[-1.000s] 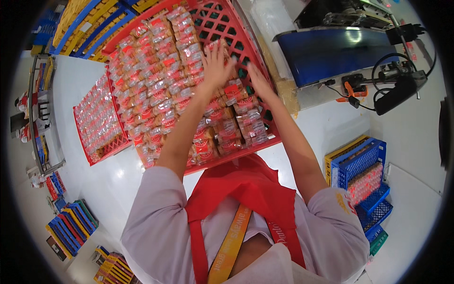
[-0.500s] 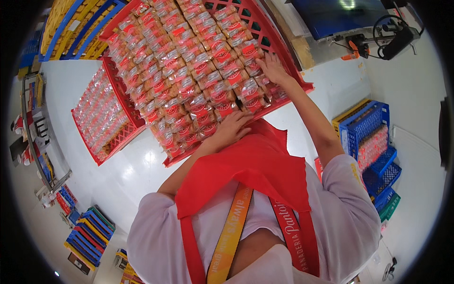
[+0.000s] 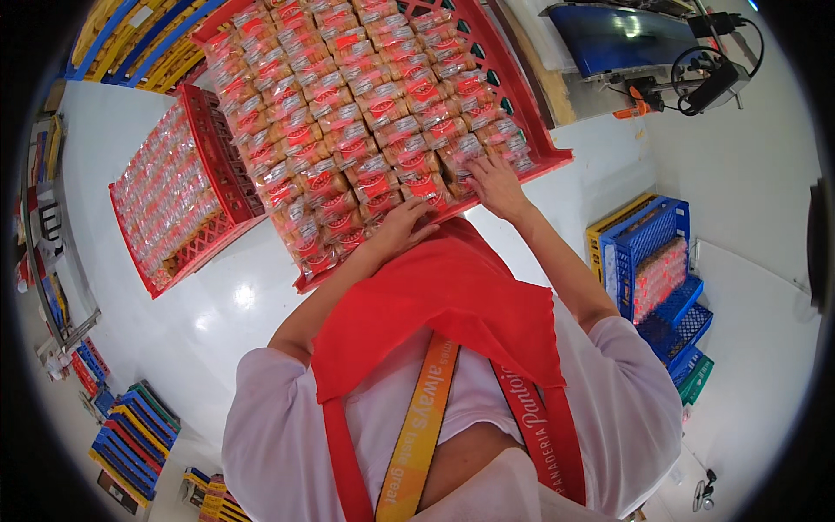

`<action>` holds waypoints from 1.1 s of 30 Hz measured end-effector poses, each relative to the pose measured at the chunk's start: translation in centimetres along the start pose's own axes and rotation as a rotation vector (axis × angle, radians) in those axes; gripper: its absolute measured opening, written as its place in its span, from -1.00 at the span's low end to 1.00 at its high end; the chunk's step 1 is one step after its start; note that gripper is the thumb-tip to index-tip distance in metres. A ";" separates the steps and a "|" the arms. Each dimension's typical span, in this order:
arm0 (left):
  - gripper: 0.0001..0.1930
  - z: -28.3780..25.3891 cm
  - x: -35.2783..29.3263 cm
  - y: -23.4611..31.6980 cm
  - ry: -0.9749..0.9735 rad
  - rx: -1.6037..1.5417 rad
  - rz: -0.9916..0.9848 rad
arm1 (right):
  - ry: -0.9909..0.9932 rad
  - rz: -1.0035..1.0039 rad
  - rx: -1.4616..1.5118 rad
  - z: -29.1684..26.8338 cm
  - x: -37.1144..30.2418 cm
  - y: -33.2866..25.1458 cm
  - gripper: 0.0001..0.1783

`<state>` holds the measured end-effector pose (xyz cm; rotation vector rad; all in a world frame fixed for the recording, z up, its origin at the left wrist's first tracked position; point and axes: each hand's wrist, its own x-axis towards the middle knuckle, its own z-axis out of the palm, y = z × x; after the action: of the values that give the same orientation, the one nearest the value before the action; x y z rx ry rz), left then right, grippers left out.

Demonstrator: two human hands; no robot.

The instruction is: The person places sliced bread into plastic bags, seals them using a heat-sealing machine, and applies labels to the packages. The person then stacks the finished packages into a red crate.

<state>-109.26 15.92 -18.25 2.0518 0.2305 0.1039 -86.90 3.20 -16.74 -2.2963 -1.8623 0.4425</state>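
The right hand [image 3: 499,185] is now closer to the left hand [image 3: 403,229], both loosely spread, the wrapped packs' [image 3: 380,109] long rows pointing away, leaning left.

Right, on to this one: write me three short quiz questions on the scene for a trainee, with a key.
1. True or false: both of the person's hands are at the far edge of the large red crate.
2. Which thing lies beside that crate, on the picture's left? A) a green bucket; B) a second red crate; C) a wooden stool.
3. Fill in the gap: the person's apron is ____.

Key:
1. False: the left hand and the right hand are both at the near side of the large red crate.
2. B.
3. Red.
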 end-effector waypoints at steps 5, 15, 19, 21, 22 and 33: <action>-0.80 -1.6 -1.6 1.0 0.204 -0.008 0.037 | -0.029 -0.119 -0.127 -0.9 2.0 0.2 -0.77; -0.90 -1.4 -8.1 0.5 0.788 0.259 -0.300 | -0.073 -0.229 0.060 -0.7 9.2 1.2 -0.56; -0.91 -1.3 -7.0 0.7 0.839 0.166 -0.465 | 0.084 -0.084 0.222 -0.4 12.3 1.9 -0.41; -0.90 -1.1 -7.1 0.3 0.895 0.145 -0.488 | 0.128 -0.132 0.133 0.0 13.8 2.2 -0.45; -0.90 -1.1 -7.2 0.2 0.893 0.174 -0.501 | 0.029 -0.111 0.064 0.3 14.4 2.1 -0.48; -0.89 -1.0 -6.5 0.5 1.003 0.306 -0.593 | 0.045 -0.419 -0.399 -2.6 19.6 1.7 -0.51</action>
<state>-115.72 15.15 -17.17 1.9693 1.5250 0.7600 -80.88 22.04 -17.41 -2.0029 -2.5071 -0.0429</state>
